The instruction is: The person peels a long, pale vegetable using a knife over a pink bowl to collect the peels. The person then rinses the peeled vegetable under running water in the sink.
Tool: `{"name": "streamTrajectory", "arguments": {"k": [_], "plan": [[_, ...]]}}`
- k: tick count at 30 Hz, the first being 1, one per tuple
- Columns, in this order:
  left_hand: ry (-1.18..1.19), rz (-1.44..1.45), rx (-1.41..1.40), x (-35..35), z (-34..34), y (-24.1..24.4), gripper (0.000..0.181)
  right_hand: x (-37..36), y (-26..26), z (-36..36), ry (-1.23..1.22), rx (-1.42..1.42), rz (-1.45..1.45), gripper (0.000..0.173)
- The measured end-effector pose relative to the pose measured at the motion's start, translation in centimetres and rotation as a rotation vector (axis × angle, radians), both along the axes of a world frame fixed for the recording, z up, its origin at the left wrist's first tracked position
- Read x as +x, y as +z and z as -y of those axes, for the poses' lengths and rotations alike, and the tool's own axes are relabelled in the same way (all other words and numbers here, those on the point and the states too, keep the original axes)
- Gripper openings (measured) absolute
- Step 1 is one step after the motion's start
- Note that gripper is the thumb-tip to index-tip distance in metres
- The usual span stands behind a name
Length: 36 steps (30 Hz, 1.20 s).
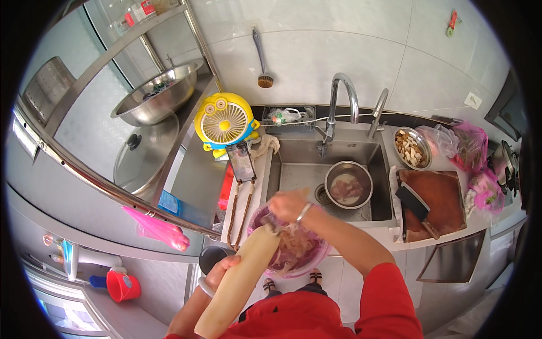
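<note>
My left hand (222,271) grips a long, pale, mostly peeled root vegetable (243,277), apparently a lotus root, slanting with its darker, narrow end up and to the right. Just beyond that end, my right hand (288,206) is curled around a small tool, apparently a peeler; blur and the fingers hide most of it. Under both hands stands a pink bin (319,260) lined with a thin plastic bag. Pale peel strips (294,243) lie inside it.
The steel sink (296,178) holds a pot (368,186) with meat in liquid. A cleaver (415,203) rests on the cutting board (449,203) beside a bowl of cut pieces (410,148). Left are a phone (242,163) with a strap, a yellow fan (224,123) and a metal rack (106,190).
</note>
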<state>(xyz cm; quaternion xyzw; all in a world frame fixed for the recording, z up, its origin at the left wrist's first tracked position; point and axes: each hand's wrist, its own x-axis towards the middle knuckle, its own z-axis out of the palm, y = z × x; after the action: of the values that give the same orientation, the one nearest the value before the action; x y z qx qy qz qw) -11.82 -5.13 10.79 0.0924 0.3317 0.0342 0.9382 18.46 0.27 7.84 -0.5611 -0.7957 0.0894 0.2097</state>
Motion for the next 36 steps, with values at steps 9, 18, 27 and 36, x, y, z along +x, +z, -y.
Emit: {"name": "streamTrajectory", "arguments": {"k": [9, 18, 27, 36], "plan": [[0.071, 0.210, -0.016, 0.5, 0.1, 0.0, 0.071, -1.3, 1.1, 2.8, -0.074, 0.020, -0.052, 0.027], [0.101, 0.433, -0.125, -0.6, 1.4, 1.2, 0.072, -0.9, 2.0, 2.5, -0.075, 0.033, -0.123, 0.025], [0.088, 0.222, 0.122, -4.2, 2.5, 1.6, 0.079, -2.6, 5.3, 2.3, 0.015, 0.185, -0.288, 0.027], [0.026, 0.113, 0.268, -3.5, 1.0, 1.4, 0.086, -3.2, 4.8, 2.4, 0.082, 0.118, -0.192, 0.025]]}}
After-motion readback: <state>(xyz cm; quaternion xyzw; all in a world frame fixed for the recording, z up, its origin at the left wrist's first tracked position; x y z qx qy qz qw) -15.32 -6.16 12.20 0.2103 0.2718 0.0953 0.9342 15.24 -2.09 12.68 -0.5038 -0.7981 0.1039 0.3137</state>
